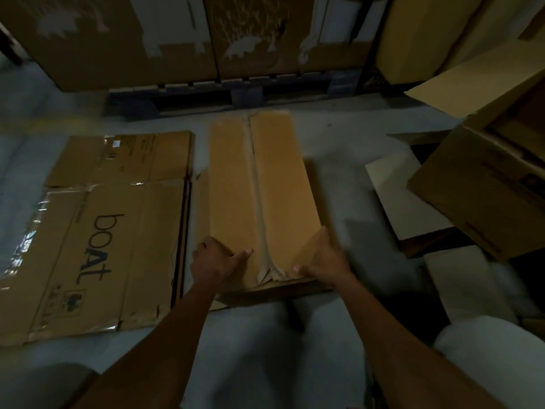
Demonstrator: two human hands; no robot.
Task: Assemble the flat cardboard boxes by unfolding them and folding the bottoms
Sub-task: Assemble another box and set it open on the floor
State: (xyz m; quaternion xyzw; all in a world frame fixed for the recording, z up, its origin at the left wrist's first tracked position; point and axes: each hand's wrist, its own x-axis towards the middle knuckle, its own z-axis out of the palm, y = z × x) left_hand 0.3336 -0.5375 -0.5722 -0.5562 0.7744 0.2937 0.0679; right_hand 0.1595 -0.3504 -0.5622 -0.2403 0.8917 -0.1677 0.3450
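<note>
Grey concrete floor (348, 137) fills the frame; at its centre stands our cardboard box (259, 184), bottom flaps folded shut. Our left hand (216, 261) and right hand (323, 261) clamp its near corners (thumbs on top). At left lies a flattened "boAt" carton (97, 240).
</note>
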